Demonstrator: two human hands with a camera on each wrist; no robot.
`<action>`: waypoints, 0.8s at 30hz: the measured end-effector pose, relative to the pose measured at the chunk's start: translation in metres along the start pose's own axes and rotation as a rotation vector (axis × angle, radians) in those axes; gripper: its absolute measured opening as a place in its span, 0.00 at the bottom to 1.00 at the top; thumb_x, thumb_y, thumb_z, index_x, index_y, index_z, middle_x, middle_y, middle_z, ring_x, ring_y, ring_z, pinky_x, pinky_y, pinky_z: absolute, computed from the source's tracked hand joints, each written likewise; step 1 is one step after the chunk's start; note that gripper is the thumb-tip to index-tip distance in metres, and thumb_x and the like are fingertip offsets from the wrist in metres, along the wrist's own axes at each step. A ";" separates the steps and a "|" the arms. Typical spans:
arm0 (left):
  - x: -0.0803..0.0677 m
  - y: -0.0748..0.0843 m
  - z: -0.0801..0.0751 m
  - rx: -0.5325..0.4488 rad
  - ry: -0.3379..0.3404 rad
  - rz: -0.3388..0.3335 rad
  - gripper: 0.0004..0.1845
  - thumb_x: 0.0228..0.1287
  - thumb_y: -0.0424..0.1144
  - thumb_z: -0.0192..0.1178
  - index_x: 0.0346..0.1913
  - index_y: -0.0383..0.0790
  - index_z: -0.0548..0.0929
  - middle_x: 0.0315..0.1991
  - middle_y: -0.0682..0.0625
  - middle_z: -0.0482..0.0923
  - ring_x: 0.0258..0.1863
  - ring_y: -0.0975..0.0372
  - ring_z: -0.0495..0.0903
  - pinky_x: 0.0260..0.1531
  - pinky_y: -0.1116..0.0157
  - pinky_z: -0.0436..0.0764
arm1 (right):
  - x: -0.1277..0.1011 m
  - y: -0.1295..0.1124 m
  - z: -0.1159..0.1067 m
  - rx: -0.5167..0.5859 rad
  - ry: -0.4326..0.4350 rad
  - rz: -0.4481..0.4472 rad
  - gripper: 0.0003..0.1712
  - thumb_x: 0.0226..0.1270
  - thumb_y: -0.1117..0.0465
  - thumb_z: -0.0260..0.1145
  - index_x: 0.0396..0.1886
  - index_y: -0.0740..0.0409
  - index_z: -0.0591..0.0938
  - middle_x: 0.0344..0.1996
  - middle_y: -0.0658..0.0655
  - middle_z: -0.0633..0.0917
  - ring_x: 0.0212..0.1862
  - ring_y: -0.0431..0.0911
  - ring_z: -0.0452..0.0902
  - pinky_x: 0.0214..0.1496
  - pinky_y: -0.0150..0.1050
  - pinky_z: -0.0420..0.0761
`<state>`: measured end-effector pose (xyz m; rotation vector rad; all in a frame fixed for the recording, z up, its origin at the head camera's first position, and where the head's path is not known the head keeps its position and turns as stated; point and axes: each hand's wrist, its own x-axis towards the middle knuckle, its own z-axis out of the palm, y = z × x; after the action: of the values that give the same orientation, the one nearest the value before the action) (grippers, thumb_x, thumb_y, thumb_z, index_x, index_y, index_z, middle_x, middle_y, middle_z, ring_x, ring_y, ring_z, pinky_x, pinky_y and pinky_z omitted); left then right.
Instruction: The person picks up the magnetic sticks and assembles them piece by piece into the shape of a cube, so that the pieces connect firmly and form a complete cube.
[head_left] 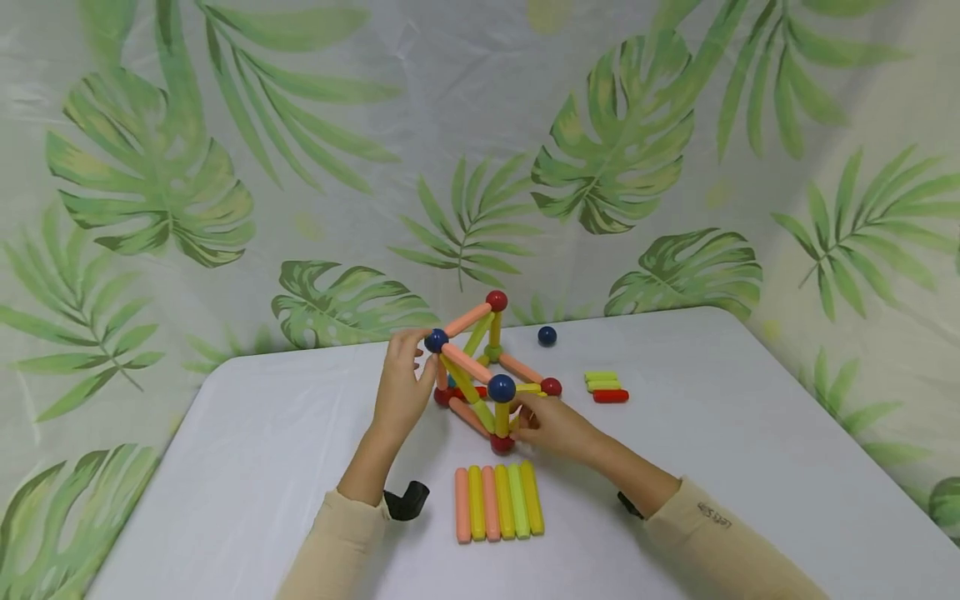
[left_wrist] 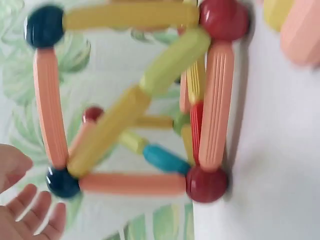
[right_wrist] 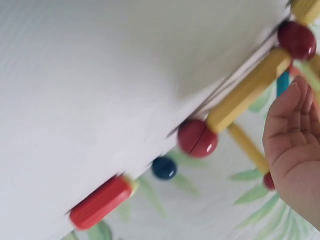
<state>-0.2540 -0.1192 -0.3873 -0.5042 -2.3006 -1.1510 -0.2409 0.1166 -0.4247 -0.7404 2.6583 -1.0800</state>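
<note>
A frame of sticks and balls, like a magnetic building set, stands at the middle of the table. My left hand [head_left: 403, 385] is beside the blue ball [head_left: 437, 341] at its upper left; in the left wrist view the fingers [left_wrist: 35, 210] are spread near that ball. From there a salmon stick [head_left: 468, 364] runs to the front blue ball [head_left: 502, 388]. Under that ball a yellow stick [head_left: 502, 419] stands upright on a red ball [head_left: 502, 443]. My right hand [head_left: 558, 425] has curled fingers by this stick; I cannot tell whether they pinch it.
In front of the frame lies a row of several salmon, yellow and green sticks [head_left: 491, 503]. Behind and to the right are a loose blue ball [head_left: 547, 336], short green sticks [head_left: 602, 377] and a short red stick [head_left: 611, 396]. A leaf-print cloth [head_left: 465, 125] hangs behind the table.
</note>
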 end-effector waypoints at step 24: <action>-0.032 0.039 0.018 0.042 -0.096 0.186 0.19 0.52 0.35 0.66 0.48 0.39 0.76 0.48 0.50 0.74 0.44 0.62 0.74 0.44 0.66 0.74 | 0.014 0.051 -0.029 -0.098 0.069 0.111 0.11 0.56 0.66 0.66 0.40 0.58 0.78 0.34 0.53 0.77 0.35 0.45 0.72 0.38 0.37 0.74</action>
<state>-0.2125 -0.0858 -0.3914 -0.7549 -2.2973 -1.0069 -0.2821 0.1582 -0.4387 -0.5736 2.7900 -0.9703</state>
